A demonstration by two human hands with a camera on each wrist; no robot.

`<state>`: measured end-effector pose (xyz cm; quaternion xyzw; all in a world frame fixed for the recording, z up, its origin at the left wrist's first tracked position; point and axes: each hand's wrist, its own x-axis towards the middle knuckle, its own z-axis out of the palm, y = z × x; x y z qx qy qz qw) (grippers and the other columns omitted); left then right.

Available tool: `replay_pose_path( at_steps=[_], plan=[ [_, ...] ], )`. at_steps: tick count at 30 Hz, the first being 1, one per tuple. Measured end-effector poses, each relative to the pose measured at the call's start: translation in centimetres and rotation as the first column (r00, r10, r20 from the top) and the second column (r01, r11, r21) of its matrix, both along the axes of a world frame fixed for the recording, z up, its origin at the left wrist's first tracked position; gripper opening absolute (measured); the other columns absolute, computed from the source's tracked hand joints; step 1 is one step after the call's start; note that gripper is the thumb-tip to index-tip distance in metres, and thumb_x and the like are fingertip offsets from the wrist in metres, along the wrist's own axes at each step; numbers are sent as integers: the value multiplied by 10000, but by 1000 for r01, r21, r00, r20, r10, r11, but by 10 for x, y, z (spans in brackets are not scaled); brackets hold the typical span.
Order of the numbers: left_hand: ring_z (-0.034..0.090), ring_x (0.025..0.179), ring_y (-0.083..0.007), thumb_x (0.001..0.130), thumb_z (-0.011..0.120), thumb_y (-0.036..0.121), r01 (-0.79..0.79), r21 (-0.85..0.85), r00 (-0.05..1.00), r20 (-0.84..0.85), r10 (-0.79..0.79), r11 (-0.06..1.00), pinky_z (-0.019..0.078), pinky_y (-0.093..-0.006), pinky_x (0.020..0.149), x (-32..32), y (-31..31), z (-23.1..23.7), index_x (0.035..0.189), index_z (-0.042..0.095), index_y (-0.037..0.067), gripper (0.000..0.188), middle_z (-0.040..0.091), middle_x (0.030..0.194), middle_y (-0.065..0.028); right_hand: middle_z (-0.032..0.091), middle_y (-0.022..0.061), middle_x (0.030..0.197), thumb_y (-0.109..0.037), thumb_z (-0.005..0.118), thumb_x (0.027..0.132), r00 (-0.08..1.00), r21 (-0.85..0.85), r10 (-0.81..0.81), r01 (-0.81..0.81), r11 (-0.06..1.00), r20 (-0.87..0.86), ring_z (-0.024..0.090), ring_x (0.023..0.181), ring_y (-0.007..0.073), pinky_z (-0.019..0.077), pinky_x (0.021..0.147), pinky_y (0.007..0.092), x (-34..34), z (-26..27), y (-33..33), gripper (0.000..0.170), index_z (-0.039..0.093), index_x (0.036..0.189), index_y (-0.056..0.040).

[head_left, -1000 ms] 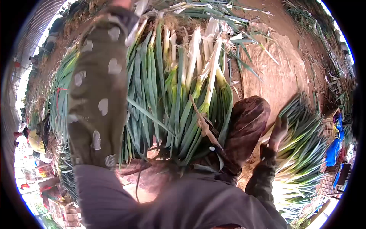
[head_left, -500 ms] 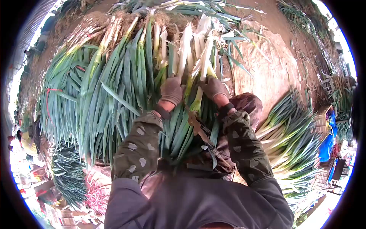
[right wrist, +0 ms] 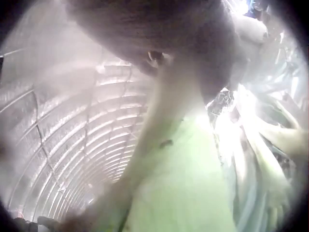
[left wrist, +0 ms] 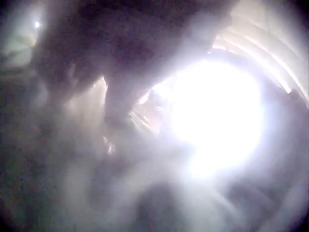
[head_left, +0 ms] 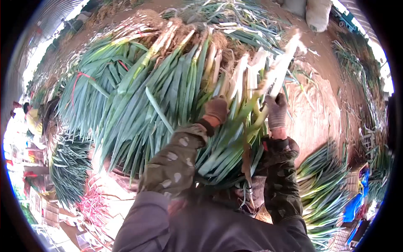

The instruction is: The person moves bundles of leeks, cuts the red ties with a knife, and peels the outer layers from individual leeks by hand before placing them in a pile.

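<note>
A large pile of leeks (head_left: pixel 138 96) lies in front of me, roots pointing away and green leaves toward me. My right hand (head_left: pixel 276 110), in a knitted glove, grips a thick leek (head_left: pixel 286 63) whose white stalk stands out above the pile, slightly blurred. The right wrist view shows that leek's pale green shank (right wrist: pixel 178 164) running down from the gloved fingers. Also gloved, my left hand (head_left: pixel 216 110) curls its fingers on a leek stalk at the middle of the pile. Haze and glare blur the left wrist view, with dark fingers (left wrist: pixel 118 104) at its upper left.
More leeks (head_left: pixel 321 189) lie fanned at the right, beside crates and a blue cloth (head_left: pixel 356 206). A brown sheet (head_left: pixel 317 105) covers ground beyond my right hand. Pink string (head_left: pixel 93 201) and another green bundle (head_left: pixel 69 172) lie at the left. White sacks (head_left: pixel 318 14) stand far back.
From far forward, my left hand has come back to the pile. My right hand has left the right-hand leeks, taken hold of a leek and raised it. The head view has turned.
</note>
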<state>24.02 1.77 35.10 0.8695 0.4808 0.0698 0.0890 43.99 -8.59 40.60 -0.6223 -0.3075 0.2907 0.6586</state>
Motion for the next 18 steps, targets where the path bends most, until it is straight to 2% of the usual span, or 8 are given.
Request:
replay_pose_path(
  at_steps=[3,6,7,10,12,15,16,18],
  plan=[
    [707,912,-317,856,665,175,-57,52,997,-53,60,997,580,-401,731,25,15,-26,1017,675,42,208,669,1041,-199,607,45,944,-53,631,905,971,123,118,-146,982,208,576,761,112,501,638,283,-2,9,8,229,550,1113,-6],
    [702,937,-304,870,641,159,-106,6,993,-51,107,994,583,-395,737,29,17,-21,1106,658,53,259,660,1095,-193,609,38,959,-73,634,905,964,-22,178,-177,984,196,563,774,91,483,655,269,-6,22,8,252,562,1139,-11],
    [687,978,-335,877,628,165,-102,-77,994,-48,99,992,579,-423,783,25,18,-18,1130,670,81,270,632,1177,-192,612,48,920,-71,630,913,956,18,196,-205,979,216,566,748,87,474,626,268,-4,23,12,223,566,1114,1],
    [697,979,-353,942,539,193,-65,-21,998,2,65,998,563,-453,762,22,35,-48,1093,697,38,268,635,1167,-122,612,44,846,-71,620,927,912,87,122,-169,982,393,571,702,92,475,594,271,-10,59,23,204,567,1105,14],
    [665,1041,-333,953,528,219,-165,-96,986,-28,163,982,517,-474,843,30,18,-20,1129,684,52,289,627,1223,-94,612,41,795,-73,611,939,988,318,72,-112,941,135,573,657,98,475,569,271,-17,84,39,187,563,1093,22],
    [618,1119,-307,958,529,236,-300,-29,954,-29,299,953,457,-483,924,45,24,-37,1176,657,50,314,636,1250,-68,618,51,790,-102,632,938,963,195,116,-166,967,243,578,639,108,484,544,269,-2,113,62,202,556,1067,33],
    [605,1139,-301,960,526,232,-353,-98,935,9,355,930,451,-477,929,49,26,-37,1187,649,45,319,637,1252,-75,618,56,791,-109,639,935,936,194,102,-175,965,337,581,629,114,488,534,269,5,120,70,210,553,1058,38],
    [577,1179,-290,964,522,223,-439,-252,880,71,469,862,440,-463,940,52,18,-12,1211,631,36,329,638,1257,-89,638,89,815,-87,654,909,940,216,65,-144,966,334,598,614,135,493,468,285,16,140,79,233,547,1062,52]
  ],
)
